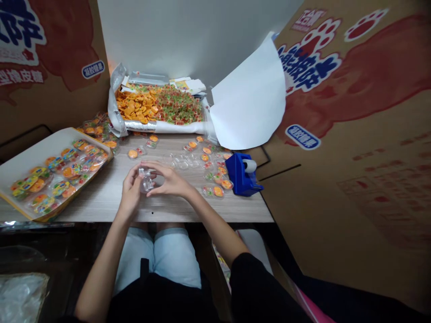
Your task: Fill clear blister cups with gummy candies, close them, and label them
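Near the front of the table, my left hand (pixel 130 189) is closed on a small stack of clear plastic candy cases (pixel 147 180). My right hand (pixel 171 180) curves around the same cases from the right, its fingertips at their upper edge and its thumb at the lower side. Just behind my right hand lie more clear plastic cases (pixel 184 161), apparently with nothing in them. Farther left, a filled case (pixel 134 153) shows an orange gummy and smaller green and red pieces. Several more filled cases (pixel 213 191) lie to the right of my hands.
A foil-lined tray (pixel 161 127) of orange gummies (pixel 138 106) and small red-green candies (pixel 180 105) stands at the back. On the left is an open box (pixel 10 172) of packed candies. A blue tape dispenser (pixel 240 177) sits right, beside a large carton (pixel 336 179) and white sheet (pixel 251 98).
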A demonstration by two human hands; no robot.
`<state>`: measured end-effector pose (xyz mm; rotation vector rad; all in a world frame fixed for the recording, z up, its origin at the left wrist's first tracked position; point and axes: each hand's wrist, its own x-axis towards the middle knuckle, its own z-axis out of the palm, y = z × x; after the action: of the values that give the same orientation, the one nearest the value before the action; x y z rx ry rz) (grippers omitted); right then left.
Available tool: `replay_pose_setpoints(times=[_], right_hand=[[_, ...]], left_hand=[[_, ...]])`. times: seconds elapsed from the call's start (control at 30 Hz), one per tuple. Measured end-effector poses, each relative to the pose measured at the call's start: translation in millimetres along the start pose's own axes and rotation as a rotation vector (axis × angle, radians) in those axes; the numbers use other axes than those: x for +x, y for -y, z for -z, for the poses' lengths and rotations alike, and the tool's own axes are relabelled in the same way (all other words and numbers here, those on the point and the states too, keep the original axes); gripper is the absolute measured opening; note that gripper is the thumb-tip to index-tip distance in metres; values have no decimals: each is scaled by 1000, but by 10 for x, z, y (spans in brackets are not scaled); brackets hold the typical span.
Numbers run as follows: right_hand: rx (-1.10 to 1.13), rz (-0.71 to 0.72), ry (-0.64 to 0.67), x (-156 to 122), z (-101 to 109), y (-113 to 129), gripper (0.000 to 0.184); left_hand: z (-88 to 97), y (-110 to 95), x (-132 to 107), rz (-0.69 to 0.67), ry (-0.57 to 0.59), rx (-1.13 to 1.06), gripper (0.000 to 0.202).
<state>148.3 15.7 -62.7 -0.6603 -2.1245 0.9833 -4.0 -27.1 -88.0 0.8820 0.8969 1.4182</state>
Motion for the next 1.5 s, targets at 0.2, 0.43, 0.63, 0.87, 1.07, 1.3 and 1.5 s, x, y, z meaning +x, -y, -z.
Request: replay_pose_setpoints(times=[0.2,0.43,0.63,0.87,1.07,1.3,1.5], right_hand=[[142,-72,-36,-43,-60,-42,84],[-340,-147,55,184,235,-294,85],[-603,-330,143,390,321,-415,110],[-243,-37,171,355,34,-191,92],[-121,-19,190,421,-34,-190,75],[-31,5,145,423,-62,-189,76],[-90,72,140,415,-112,-212,77]], left_hand=[[77,-30,-3,-15,30,82,41],[219,79,170,26,-209,13,35],[265,167,187,62,-174,-2,41],[215,206,202,14,-142,-5,44],[206,104,156,-16,-98,-7,46],[250,63,113,-28,-154,-45,54],[278,9,89,-47,-140,-27,59]])
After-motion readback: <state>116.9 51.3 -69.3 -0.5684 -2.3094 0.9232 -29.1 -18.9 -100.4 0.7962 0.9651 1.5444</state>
